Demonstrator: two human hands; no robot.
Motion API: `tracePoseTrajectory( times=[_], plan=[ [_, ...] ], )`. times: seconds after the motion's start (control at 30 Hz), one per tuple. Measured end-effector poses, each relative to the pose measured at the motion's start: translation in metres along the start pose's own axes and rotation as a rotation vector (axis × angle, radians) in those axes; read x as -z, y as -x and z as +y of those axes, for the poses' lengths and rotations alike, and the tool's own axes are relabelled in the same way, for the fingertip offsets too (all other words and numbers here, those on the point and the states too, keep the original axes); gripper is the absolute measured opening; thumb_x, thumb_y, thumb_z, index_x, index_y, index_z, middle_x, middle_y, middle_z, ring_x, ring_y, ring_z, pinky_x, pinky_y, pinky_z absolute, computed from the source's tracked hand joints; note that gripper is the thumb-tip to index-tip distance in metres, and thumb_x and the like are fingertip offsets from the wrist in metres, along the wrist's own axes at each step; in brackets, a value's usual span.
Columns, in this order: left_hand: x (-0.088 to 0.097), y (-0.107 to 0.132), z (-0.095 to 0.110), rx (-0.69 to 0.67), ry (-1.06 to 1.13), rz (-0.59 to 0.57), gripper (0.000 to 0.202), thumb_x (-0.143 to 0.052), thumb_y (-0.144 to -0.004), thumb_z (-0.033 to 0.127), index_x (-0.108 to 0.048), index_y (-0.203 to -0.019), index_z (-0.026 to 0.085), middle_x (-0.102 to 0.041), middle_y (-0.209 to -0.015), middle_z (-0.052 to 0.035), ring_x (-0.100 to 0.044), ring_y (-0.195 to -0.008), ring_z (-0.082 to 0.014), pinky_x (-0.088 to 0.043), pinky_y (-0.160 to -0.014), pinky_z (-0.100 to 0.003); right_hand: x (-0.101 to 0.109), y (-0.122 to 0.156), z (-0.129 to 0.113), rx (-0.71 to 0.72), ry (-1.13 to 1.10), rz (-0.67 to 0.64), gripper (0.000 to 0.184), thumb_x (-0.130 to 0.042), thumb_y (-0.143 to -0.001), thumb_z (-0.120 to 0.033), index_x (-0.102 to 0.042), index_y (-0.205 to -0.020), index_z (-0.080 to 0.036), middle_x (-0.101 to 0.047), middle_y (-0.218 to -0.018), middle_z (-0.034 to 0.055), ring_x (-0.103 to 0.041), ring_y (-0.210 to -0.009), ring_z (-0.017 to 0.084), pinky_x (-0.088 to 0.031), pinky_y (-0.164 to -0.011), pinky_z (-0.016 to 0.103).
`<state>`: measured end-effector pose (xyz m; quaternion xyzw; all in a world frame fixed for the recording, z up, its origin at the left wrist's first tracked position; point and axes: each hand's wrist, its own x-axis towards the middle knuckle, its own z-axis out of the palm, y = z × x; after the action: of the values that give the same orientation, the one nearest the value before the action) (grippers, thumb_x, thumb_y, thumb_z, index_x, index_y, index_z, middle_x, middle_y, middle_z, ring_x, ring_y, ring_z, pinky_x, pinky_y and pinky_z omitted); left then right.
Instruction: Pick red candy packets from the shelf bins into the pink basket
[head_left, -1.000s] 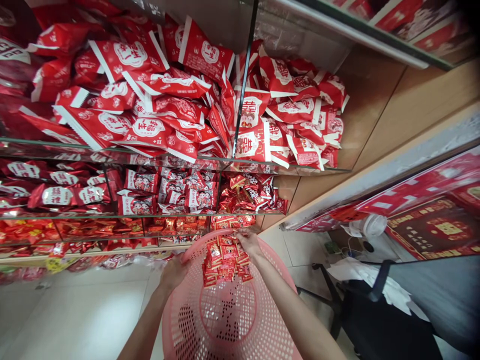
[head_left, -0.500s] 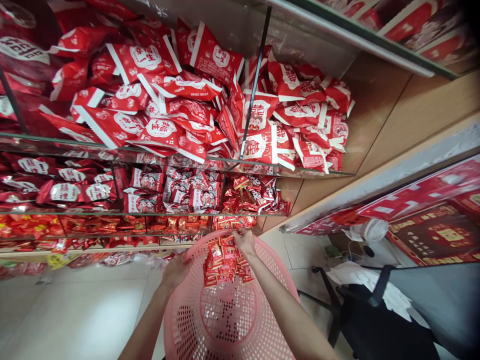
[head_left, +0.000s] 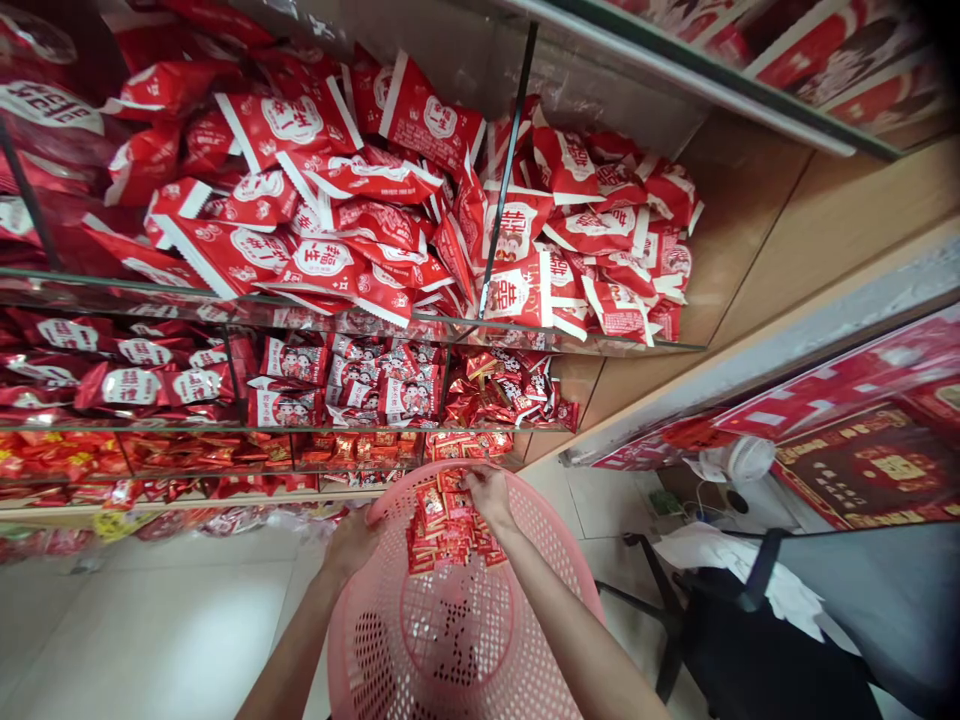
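Observation:
A pink perforated plastic basket [head_left: 450,640] is tilted toward the shelves in front of me. My left hand [head_left: 352,545] grips its left rim. A heap of small red sweet packets [head_left: 446,530] lies at the basket's far edge. My right hand [head_left: 489,495] rests on top of that heap at the rim, fingers curled over the packets; whether it holds any is hidden. Just beyond the rim is a low shelf compartment of small red packets [head_left: 469,443].
Glass shelves [head_left: 555,345] with dark dividers [head_left: 506,170] hold piles of red and white snack bags [head_left: 330,230]. A wooden side panel [head_left: 757,230] stands to the right. A black chair [head_left: 735,620] with white cloth and a small white fan [head_left: 739,460] are lower right. Pale tiled floor [head_left: 150,630] lies at left.
My right hand has drawn back slightly from the low shelf onto the packets in the basket. The view has shifted a little; the left hand keeps its grip.

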<state>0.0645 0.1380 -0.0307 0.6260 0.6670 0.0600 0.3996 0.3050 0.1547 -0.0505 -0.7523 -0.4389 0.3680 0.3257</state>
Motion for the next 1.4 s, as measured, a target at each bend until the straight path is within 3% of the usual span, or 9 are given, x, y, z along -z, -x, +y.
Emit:
tracePoseTrajectory(
  times=[0.2, 0.5, 0.73, 1.1, 1.27, 1.4],
  plan=[
    [0.000, 0.000, -0.001, -0.025, -0.012, 0.005, 0.023, -0.048, -0.080, 0.030, -0.066, -0.085, 0.017, -0.071, -0.084, -0.0061, -0.065, -0.080, -0.0213, -0.043, -0.061, -0.025, -0.001, 0.001, 0.002, 0.047, 0.092, 0.009, 0.028, -0.049, -0.077, -0.025, -0.068, -0.095, -0.014, -0.071, -0.081, 0.0040, -0.065, -0.070, 0.017, -0.050, -0.064, 0.025],
    [0.002, 0.000, 0.005, 0.009, -0.009, -0.018, 0.020, -0.047, -0.080, 0.024, -0.065, -0.085, 0.017, -0.070, -0.077, -0.0026, -0.064, -0.072, -0.0166, -0.041, -0.060, -0.022, 0.012, 0.015, -0.019, 0.117, 0.304, -0.031, 0.028, -0.051, -0.078, -0.019, -0.066, -0.102, -0.017, -0.070, -0.084, 0.0063, -0.064, -0.076, 0.019, -0.045, -0.071, 0.025],
    [-0.001, -0.001, 0.001, 0.002, -0.018, -0.019, 0.022, -0.047, -0.080, 0.025, -0.066, -0.085, 0.016, -0.069, -0.072, -0.0032, -0.063, -0.070, -0.0173, -0.041, -0.059, -0.023, 0.023, 0.015, -0.036, 0.281, 0.746, -0.160, 0.031, -0.044, -0.087, -0.023, -0.058, -0.115, -0.020, -0.067, -0.102, 0.0098, -0.063, -0.086, 0.019, -0.042, -0.072, 0.025],
    [-0.001, -0.002, -0.002, -0.036, -0.030, -0.003, 0.023, -0.047, -0.079, 0.030, -0.065, -0.082, 0.016, -0.071, -0.082, -0.0063, -0.064, -0.076, -0.0203, -0.043, -0.063, -0.026, 0.024, 0.024, -0.043, 0.326, 0.769, -0.216, 0.030, -0.040, -0.089, -0.025, -0.055, -0.115, -0.022, -0.065, -0.108, 0.0082, -0.063, -0.090, 0.018, -0.042, -0.073, 0.024],
    [-0.001, -0.001, -0.001, -0.015, -0.031, -0.026, 0.025, -0.044, -0.081, 0.032, -0.065, -0.084, 0.018, -0.071, -0.079, -0.0046, -0.063, -0.069, -0.0183, -0.042, -0.060, -0.025, 0.023, 0.025, -0.042, 0.343, 0.736, -0.192, 0.034, -0.036, -0.091, -0.034, -0.057, -0.116, -0.023, -0.066, -0.109, 0.0076, -0.063, -0.093, 0.018, -0.043, -0.080, 0.025],
    [-0.001, -0.001, -0.001, -0.026, -0.020, -0.004, 0.023, -0.047, -0.080, 0.031, -0.065, -0.084, 0.018, -0.071, -0.080, -0.0043, -0.064, -0.074, -0.0182, -0.042, -0.063, -0.023, 0.022, 0.026, -0.038, 0.367, 0.709, -0.197, 0.034, -0.036, -0.091, -0.036, -0.060, -0.114, -0.024, -0.067, -0.106, 0.0062, -0.063, -0.091, 0.017, -0.043, -0.079, 0.024]
  ],
)
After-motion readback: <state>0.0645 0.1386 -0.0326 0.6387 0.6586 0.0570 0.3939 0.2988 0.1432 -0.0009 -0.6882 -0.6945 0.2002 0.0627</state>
